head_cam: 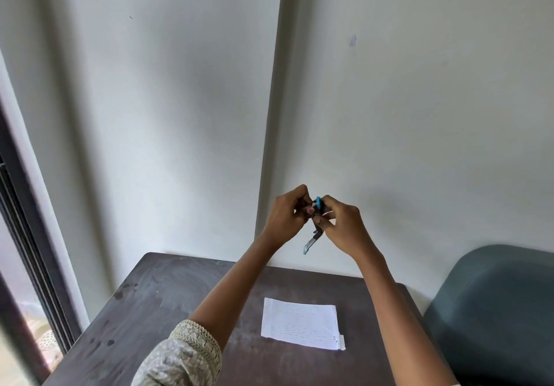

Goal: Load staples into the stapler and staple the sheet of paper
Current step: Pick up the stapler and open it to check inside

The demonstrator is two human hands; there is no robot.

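I hold the stapler (311, 240) up in the air with my 2 hands, above the far edge of the tabletop (168, 310). My left hand (284, 214) has its fingers (308, 210) curled round the stapler's upper end. My right hand (341, 223) pinches it from the other side, and its lower part hangs down between them. The sheet of paper (299, 324) lies flat toward the tabletop's right edge. Whether staples are inside is too small to tell.
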